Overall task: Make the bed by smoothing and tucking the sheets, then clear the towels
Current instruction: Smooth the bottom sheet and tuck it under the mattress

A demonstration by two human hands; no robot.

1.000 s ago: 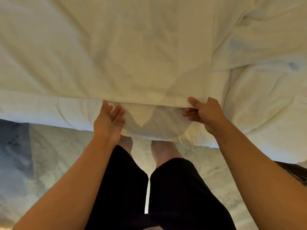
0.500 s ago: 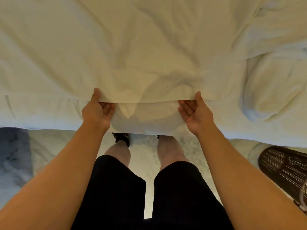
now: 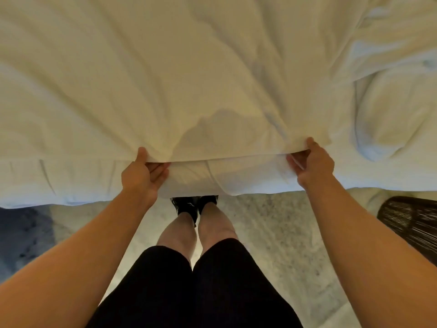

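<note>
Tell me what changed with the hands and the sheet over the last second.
The left hand, flat under the edge a second ago, now pinches the top sheet; the right hand kept its grip. Both moved wider apart, drawing the edge taut. The sheet's edge stays at the bedside, not yet tucked.

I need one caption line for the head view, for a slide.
Both hands, left hand and right hand, grip the white sheet edge at the bedside.

Between the hands, the sheet (image 3: 212,91) edge hangs free over the mattress side (image 3: 71,178), open carpet (image 3: 272,233) lies below around the legs (image 3: 196,230), and a dark wicker basket (image 3: 411,223) crowds the right arm's outer side.
</note>
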